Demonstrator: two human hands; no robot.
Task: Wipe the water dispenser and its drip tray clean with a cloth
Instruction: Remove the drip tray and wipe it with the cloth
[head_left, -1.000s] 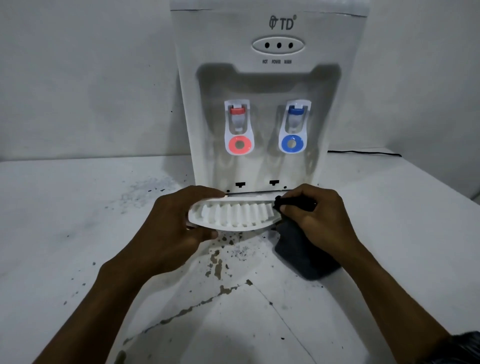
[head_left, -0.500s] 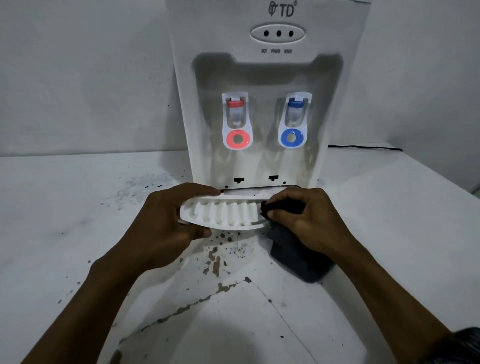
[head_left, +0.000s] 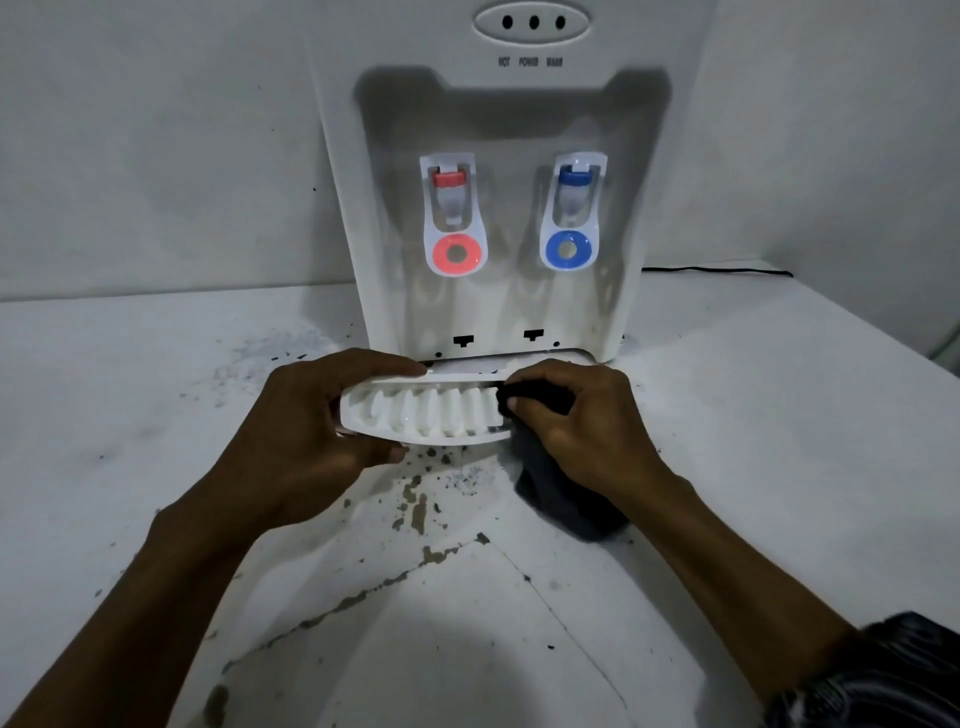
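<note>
White plastic drip tray (head_left: 426, 415): where is it, and how is it held? (Trainee)

It is out of the water dispenser (head_left: 519, 208) and appears to be raised off the desk (head_left: 156, 415), just in front of the open slot at the base. The left hand (head_left: 306, 431) grip is closed on the tray's left end, fingers curled over the back edge and thumb under the front. The right hand (head_left: 587, 426) grip pinches a fold of dark cloth (head_left: 566, 499) against the tray's right end. The rest of the cloth hangs down to the desk. (Technician)

What could fail from here? (Trainee)

Four risks, as judged:
1. The tray is supported at one end only. A hard push from the cloth side could twist it out of the left grip and drop it.
2. The tray top is ribbed. Strokes along the ridges may skip the grooves and leave dirt in them.
3. The hanging cloth trails near dark flakes on the desk. It may pick up grit and carry it back to the tray.
4. Tilting may spill leftover water. It cannot be told whether the tray holds any (Technician)
</note>
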